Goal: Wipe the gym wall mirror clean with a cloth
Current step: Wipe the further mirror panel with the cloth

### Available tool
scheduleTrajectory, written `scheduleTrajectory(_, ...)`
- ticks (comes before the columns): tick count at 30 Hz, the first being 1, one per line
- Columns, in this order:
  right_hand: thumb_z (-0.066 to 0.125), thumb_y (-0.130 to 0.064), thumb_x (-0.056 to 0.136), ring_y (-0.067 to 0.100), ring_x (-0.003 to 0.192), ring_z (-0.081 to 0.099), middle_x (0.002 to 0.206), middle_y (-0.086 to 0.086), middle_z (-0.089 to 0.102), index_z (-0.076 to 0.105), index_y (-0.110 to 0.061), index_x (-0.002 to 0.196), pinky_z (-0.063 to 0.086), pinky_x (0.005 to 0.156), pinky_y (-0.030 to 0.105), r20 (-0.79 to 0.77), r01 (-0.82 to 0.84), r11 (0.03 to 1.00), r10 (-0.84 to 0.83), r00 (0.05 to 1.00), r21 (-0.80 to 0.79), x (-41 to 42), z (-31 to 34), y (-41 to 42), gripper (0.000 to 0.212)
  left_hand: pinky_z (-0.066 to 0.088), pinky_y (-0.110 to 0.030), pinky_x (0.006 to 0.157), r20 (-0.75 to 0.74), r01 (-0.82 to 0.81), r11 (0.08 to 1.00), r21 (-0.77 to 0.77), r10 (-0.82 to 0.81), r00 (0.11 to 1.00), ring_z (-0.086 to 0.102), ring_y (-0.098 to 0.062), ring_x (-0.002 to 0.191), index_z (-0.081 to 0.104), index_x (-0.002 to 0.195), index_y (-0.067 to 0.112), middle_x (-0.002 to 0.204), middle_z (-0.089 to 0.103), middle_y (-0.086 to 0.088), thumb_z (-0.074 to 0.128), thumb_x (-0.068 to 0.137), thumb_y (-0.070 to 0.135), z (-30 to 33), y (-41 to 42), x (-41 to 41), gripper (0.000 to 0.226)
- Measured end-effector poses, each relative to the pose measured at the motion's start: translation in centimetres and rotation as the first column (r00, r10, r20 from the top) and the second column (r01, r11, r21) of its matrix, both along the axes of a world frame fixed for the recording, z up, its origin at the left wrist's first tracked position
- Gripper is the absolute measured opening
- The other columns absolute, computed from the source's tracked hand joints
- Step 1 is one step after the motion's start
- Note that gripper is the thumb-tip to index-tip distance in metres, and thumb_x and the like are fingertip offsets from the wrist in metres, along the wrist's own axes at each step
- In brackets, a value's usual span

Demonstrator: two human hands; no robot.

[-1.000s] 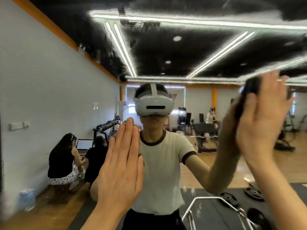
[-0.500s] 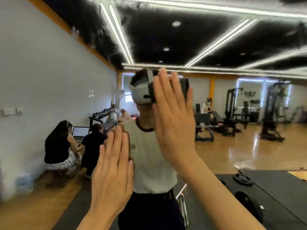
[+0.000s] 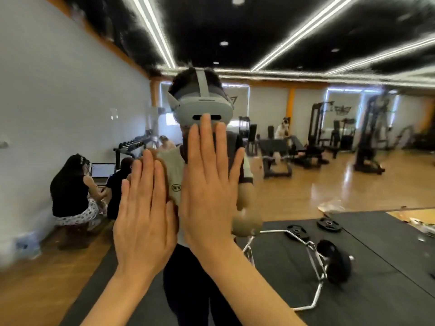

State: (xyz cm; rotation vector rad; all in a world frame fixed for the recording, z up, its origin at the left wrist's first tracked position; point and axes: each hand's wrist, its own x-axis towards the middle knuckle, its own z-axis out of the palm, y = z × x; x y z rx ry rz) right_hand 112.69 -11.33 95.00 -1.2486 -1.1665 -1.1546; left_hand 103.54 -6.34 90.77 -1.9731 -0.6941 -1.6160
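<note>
Two hands flat on the mirror (image 3: 70, 95), fingers straight and together, backs toward the camera. Left hand (image 3: 146, 222) sits lower; right hand (image 3: 209, 191) sits higher, just beside it, edges nearly touching.

Cloth (image 3: 231, 147): a dark strip shows past the right hand's fingers, between palm and glass. Probably the cloth, pinned by the flat palm rather than held in curled fingers. Most of it is hidden, so I can't tell size or folds. Nothing visible under the left hand, which looks like a brace on the bare glass.

Handling, judged from this frame:
- Mirror: rigid, fixed to the wall, smooth and slick. Fragile under point loads, so spread the pressure through the whole palm, not the fingertips.
- A bare palm on glass likely leaves prints, so the left-hand patch will need a pass too.
- Cloth: soft, light, limp. It slides easily on glass and will bunch or slip out from under a flat palm on fast strokes. Safer to tuck an edge under the thumb or curl the fingertips over its top edge.

Reflection shows the person wearing a headset (image 3: 202, 107), plus a hex bar (image 3: 315, 262) and weight plates (image 3: 328, 224) on black mats.
</note>
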Motion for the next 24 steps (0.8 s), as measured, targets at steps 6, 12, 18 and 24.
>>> scheduleTrajectory(6, 0.040, -0.007, 0.103, 0.020, 0.153, 0.005, 0.162, 0.017, 0.026, 0.023, -0.006, 0.155, -0.003, 0.125, 0.048, -0.006, 0.006, 0.999, -0.006, 1.000, -0.033, 11.2, -1.2, -5.2, 0.055, -0.005, -0.033, 0.126, -0.004, 0.032, 0.998, -0.059, -0.033, 0.999, -0.005, -0.017, 0.156, 0.008, 0.158, 0.000, 0.167, 0.003, -0.008, 0.031, 0.102, 0.016, -0.3, -0.9, -0.5, 0.063)
scheduleTrajectory(12, 0.040, -0.004, 0.104, 0.038, 0.147, 0.009, 0.158, 0.030, 0.026, 0.029, 0.009, 0.150, -0.006, 0.120, 0.051, -0.265, 0.019, 0.991, 0.018, 0.964, 0.135, 11.4, 0.1, -5.0, 0.049, -0.003, -0.036, 0.127, -0.078, 0.008, 0.994, -0.106, -0.016, 0.997, -0.007, -0.020, 0.156, -0.004, 0.161, 0.010, 0.169, -0.014, 0.000, 0.031, 0.101, 0.019, -4.6, -1.3, -0.2, 0.070)
scheduleTrajectory(18, 0.035, -0.012, 0.106, 0.018, 0.155, 0.002, 0.166, 0.000, 0.013, 0.016, -0.011, 0.158, -0.003, 0.125, 0.048, 0.079, -0.030, 0.999, 0.033, 0.996, -0.032, 8.6, -7.0, -3.7, 0.055, -0.001, -0.038, 0.127, -0.060, -0.018, 0.998, -0.062, 0.014, 0.998, -0.006, -0.020, 0.156, -0.007, 0.160, 0.012, 0.168, -0.016, 0.000, 0.030, 0.102, 0.020, -5.2, -0.5, 0.1, 0.069)
scheduleTrajectory(24, 0.033, -0.014, 0.109, 0.018, 0.156, 0.006, 0.169, -0.002, 0.007, 0.014, -0.018, 0.161, 0.000, 0.126, 0.047, 0.120, 0.061, 0.982, -0.039, 0.992, -0.181, 8.9, -15.9, -5.2, 0.056, -0.002, -0.036, 0.127, -0.061, -0.030, 0.997, -0.065, 0.026, 0.998, -0.008, -0.018, 0.156, -0.008, 0.160, 0.012, 0.168, -0.017, 0.001, 0.028, 0.104, 0.021, -5.3, -0.4, 0.2, 0.067)
